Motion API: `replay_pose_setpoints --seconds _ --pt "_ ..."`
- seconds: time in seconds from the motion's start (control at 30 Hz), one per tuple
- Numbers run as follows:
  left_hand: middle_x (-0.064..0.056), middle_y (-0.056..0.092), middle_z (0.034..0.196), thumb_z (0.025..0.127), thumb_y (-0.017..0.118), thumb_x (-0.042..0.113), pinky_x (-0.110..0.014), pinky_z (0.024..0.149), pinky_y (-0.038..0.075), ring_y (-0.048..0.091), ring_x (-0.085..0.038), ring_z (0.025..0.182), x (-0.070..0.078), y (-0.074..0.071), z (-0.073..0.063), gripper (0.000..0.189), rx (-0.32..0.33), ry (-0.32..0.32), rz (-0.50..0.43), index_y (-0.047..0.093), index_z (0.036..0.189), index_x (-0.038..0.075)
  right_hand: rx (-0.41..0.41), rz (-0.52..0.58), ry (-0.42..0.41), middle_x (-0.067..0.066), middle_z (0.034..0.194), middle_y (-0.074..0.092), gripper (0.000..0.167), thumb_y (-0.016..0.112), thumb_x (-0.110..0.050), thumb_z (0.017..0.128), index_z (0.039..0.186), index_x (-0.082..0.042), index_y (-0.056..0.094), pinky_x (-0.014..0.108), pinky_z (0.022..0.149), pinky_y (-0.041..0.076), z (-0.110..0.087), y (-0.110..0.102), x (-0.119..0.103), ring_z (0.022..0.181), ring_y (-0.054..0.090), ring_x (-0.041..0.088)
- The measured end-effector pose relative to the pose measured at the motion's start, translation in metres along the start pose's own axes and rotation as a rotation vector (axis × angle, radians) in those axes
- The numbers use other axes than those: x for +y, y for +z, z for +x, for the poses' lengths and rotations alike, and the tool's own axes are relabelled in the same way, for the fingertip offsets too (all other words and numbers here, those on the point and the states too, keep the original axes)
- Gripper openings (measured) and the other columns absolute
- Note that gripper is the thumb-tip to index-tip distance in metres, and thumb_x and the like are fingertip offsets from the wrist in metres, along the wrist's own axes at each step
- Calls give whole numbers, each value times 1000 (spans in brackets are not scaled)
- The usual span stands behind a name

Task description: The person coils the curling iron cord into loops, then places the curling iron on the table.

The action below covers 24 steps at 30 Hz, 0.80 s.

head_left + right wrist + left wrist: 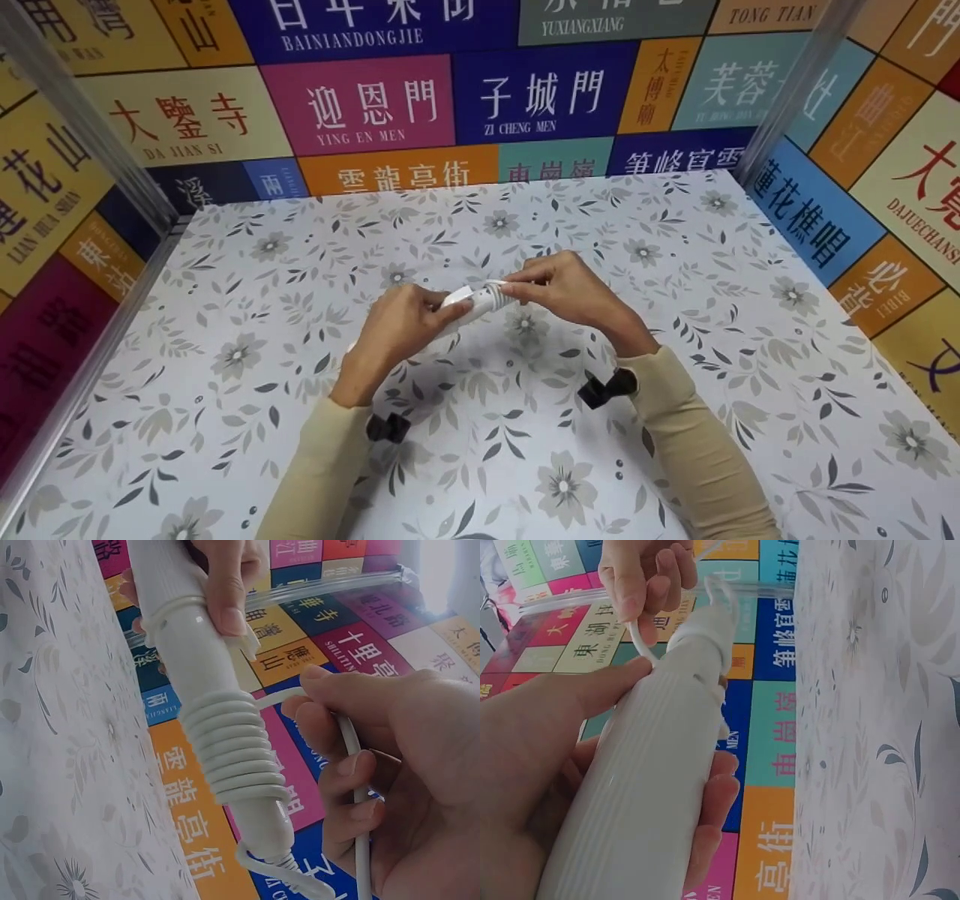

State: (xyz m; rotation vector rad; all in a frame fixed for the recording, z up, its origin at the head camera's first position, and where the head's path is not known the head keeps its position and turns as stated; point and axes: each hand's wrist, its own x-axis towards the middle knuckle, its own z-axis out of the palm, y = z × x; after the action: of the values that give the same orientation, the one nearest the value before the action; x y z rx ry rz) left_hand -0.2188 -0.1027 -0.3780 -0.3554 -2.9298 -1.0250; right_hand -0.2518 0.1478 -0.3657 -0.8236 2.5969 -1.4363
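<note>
My left hand (397, 319) grips a white tube-shaped appliance (634, 780) by its thick ribbed body, held up over the table. Its narrower handle (196, 664) points toward my right hand, with a white cord wound round it in several tight coils (232, 746). A small tab sticks out beside my left thumb in the right wrist view. My right hand (559, 285) pinches the loose stretch of the cord (363, 847) between thumb and forefinger, its other fingers curled along it. From the handle's end, the cord leaves through a ridged sleeve (285, 861).
Beneath both hands spreads a table (300, 435) with a floral cover. Panels (360, 105) printed with coloured name blocks stand at its back and sides, joined by clear corner strips. Black straps (607, 386) hang at the beige sleeves (697, 442).
</note>
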Motion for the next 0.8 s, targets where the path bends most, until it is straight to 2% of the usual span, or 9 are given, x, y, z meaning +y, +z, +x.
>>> replay_pose_setpoints --seconds 0.13,0.23,0.33,0.43,0.53,0.67,0.8 --pt "2 64 62 91 69 51 -26 47 36 48 -12 49 2 1 0 41 59 -18 -7 81 100 13 0 -20 -31 10 83 73 18 70 -23 95 106 -13 80 22 59 40 0 1 -1 68 59 16" --pt "0 65 62 91 69 52 -27 48 37 49 -13 49 4 1 -1 41 83 -37 -20 81 102 14 -13 -23 -45 10 81 73 18 69 -22 96 106 -12 80 22 58 39 -1 1 -1 63 54 12" --pt "1 61 59 91 69 52 -27 47 36 47 -12 48 5 0 -1 41 108 -42 -33 82 99 14 -30 -14 -37 11 83 74 19 68 -22 96 108 -12 79 21 55 39 -1 1 -2 58 50 9" --pt "2 57 55 91 69 51 -26 46 34 45 -12 47 5 1 -2 40 133 -39 -48 82 92 14 -49 -11 -19 11 86 75 20 68 -23 97 110 -12 79 20 54 42 -2 1 -1 57 53 12" --pt "2 57 56 91 70 49 -26 46 34 45 -12 48 3 1 -2 39 148 -35 -58 82 87 13 -69 -11 -15 10 87 76 20 66 -24 98 106 -12 80 21 56 44 -2 1 0 60 57 17" --pt "0 59 60 91 70 49 -27 48 34 45 -13 50 3 -2 -1 38 179 -42 -56 82 91 13 -101 14 -19 10 89 75 22 64 -25 99 97 -12 81 24 64 52 -2 0 1 66 62 19" --pt "-2 64 66 91 70 49 -28 49 35 46 -14 52 2 -5 -1 37 217 -57 -67 82 99 15 -145 62 -14 13 93 75 22 63 -21 100 99 -9 81 27 69 57 -1 0 1 72 66 19"
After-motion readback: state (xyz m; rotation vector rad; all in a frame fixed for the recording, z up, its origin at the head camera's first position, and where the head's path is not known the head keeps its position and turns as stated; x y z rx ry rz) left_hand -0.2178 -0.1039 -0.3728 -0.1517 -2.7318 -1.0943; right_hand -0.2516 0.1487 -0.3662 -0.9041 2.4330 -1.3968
